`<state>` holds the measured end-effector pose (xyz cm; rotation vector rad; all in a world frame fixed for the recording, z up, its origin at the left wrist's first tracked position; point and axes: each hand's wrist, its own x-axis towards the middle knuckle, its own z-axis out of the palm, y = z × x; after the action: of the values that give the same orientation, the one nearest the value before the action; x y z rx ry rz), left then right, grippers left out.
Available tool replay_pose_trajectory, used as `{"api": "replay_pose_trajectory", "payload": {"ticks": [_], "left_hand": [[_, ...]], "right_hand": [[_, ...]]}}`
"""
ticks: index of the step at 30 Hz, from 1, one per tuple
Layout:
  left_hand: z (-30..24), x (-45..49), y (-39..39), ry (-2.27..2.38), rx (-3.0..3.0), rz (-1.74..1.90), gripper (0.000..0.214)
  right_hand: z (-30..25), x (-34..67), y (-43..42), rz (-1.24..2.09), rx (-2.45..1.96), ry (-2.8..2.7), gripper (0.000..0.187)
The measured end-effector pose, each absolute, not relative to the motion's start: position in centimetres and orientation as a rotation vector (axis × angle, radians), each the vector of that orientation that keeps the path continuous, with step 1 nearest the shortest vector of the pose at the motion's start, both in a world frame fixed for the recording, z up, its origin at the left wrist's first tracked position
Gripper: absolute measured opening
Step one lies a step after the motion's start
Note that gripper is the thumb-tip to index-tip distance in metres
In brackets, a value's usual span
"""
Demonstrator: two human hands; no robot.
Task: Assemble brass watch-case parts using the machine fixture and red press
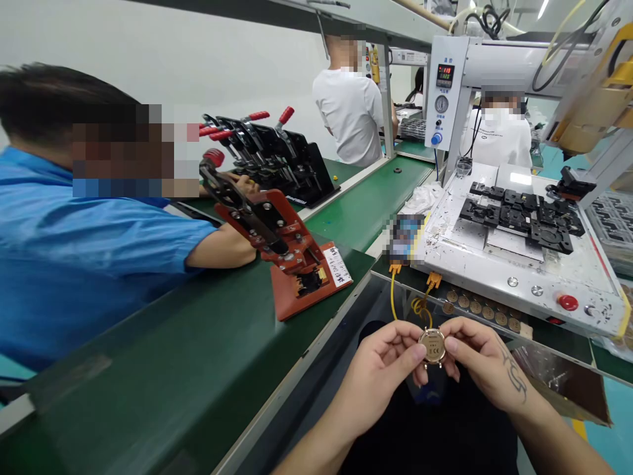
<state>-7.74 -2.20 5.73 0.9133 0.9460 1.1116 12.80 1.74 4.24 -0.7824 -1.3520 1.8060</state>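
Both my hands hold one small round gold-coloured disc (432,346) with a label on its face, low in the middle of the view. My left hand (383,369) pinches its left edge and my right hand (487,363) pinches its right edge. The disc is held in the air over my lap, in front of the white machine table (499,277). Just beyond my fingers, a row of several similar gold discs (475,307) lies along the machine's front edge. Yellow cables (393,297) hang down from the bench above my hands.
A green conveyor belt (163,376) runs along my left, carrying a red toggle-clamp jig (291,257) and black clamp jigs (277,158). A person in a blue shirt (74,264) sits across it. The machine holds black fixtures (524,214) and a red button (568,302). Two persons in white work farther back.
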Motion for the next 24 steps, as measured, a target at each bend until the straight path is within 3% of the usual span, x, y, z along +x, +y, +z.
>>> {"api": "replay_pose_trajectory", "payload": {"ticks": [24], "left_hand": [[6.3,-7.6,-4.1,1.188,1.169,1.249,0.022]], "right_hand": [[3.7,13.1,1.4,1.435,-1.035,-1.765,0.033]]}}
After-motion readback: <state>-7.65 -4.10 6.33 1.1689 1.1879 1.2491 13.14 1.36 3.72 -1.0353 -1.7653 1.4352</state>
